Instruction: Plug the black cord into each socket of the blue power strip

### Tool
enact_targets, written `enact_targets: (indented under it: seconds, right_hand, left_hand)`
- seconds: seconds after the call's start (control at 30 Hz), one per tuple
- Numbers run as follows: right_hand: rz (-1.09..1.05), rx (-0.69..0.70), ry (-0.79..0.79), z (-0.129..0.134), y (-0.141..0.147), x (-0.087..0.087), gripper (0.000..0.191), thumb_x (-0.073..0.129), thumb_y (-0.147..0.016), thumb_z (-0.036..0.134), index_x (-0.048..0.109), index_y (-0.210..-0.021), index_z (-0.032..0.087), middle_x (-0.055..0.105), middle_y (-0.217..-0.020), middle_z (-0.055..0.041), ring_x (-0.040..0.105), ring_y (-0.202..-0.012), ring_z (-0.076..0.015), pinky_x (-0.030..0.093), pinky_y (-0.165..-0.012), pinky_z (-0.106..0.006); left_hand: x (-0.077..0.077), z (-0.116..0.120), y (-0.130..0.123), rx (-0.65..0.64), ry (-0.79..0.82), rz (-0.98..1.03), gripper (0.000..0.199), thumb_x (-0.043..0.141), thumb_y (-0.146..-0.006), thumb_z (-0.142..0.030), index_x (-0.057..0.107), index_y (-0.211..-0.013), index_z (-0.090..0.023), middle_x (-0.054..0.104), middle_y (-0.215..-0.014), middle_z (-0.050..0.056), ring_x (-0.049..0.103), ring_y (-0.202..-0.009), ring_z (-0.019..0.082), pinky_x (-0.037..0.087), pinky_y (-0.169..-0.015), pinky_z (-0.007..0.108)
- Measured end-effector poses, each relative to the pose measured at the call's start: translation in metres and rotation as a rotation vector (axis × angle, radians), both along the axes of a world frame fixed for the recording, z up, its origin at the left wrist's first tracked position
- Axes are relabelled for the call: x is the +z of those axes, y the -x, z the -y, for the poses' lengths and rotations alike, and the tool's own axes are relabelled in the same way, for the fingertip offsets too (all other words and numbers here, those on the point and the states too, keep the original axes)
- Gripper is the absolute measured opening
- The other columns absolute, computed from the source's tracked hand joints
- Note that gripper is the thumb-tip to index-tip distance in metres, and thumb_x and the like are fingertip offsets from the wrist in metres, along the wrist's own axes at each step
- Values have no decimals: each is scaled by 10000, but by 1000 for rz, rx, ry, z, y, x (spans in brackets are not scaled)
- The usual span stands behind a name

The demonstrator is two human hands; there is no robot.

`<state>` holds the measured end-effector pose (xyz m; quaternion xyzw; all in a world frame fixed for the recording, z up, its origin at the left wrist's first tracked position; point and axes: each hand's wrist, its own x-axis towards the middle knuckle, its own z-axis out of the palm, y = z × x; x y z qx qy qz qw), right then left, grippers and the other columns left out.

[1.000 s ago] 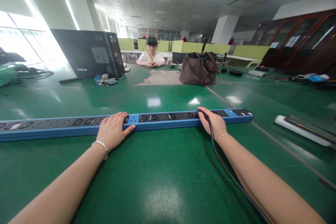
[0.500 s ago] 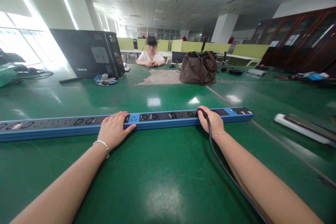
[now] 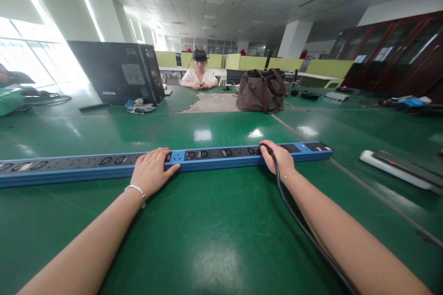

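Observation:
A long blue power strip (image 3: 221, 160) with black sockets lies across the green table (image 3: 207, 221). My left hand (image 3: 151, 171) rests over it left of centre, fingers on its top and thumb along the near side, gripping the strip. Toward its right end, my right hand (image 3: 278, 160) is closed round the black plug of a cable (image 3: 294, 216), with the plug against a socket. The fingers cover how far the plug sits in. From there the cable runs down beside my right forearm.
Behind the strip stand a black computer case (image 3: 117, 73), gloves (image 3: 140, 106) and a brown bag (image 3: 261, 91). A person (image 3: 200, 71) sits at the far side. A white object with a dark flat device (image 3: 398, 168) lies at the right.

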<state>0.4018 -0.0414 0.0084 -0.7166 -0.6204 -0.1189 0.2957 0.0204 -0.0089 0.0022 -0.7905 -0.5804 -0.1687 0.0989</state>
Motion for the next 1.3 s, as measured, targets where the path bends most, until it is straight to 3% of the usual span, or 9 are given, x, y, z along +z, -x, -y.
enact_targets:
  seconds: [0.27,0.57,0.87,1.07,1.3]
  right_hand:
    - [-107,118,-96,0,-2,-10,325,415,-870,337,639,-1079,230,676,-1103,-36,603,-1029,-218,453,-929,-353]
    - [-129,31,-55,-1,1,-8,303,426,-854,359,645,-1044,270,701,-955,-26,623,-901,-220,474,-860,-358]
    - [-216,59,-202,-7,5,-17,336,434,-817,347,654,-1028,206,703,-998,-58,627,-919,-214,431,-928,-375]
    - [-176,-55,-178,-6,6,-16,335,475,-801,379,683,-995,201,713,-948,-79,644,-874,-231,467,-863,-351]
    - [-155,-44,-159,-4,5,-15,338,460,-823,391,703,-968,206,717,-938,-76,647,-886,-229,469,-856,-330]
  left_hand:
    - [1,0,0,5,12,-3,551,391,-835,-560,485,-1224,-182,551,-1296,107,497,-1183,277,334,-1005,438]
    - [0,0,-1,-2,-6,9,546,390,-833,-564,495,-1208,-181,564,-1277,114,506,-1173,280,340,-998,445]
    - [-1,-1,0,0,-15,13,524,401,-827,-561,501,-1200,-208,574,-1265,100,509,-1169,270,330,-996,429]
    - [0,0,-1,4,-17,5,539,406,-823,-569,505,-1196,-194,568,-1270,113,503,-1174,276,328,-996,431]
    - [0,0,-1,-2,-26,-2,530,403,-830,-562,499,-1196,-190,568,-1271,108,501,-1173,275,332,-986,429]
